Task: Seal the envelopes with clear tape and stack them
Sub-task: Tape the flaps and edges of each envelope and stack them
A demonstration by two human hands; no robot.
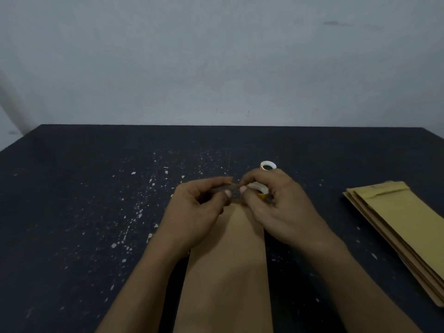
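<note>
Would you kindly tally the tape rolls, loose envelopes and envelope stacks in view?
Tape rolls: 2
Loose envelopes: 1
Envelope stacks: 1
Total: 4

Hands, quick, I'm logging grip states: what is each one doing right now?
Left hand: pinching the free end of the clear tape strip.
Right hand: gripping the small white-cored roll of clear tape.
</note>
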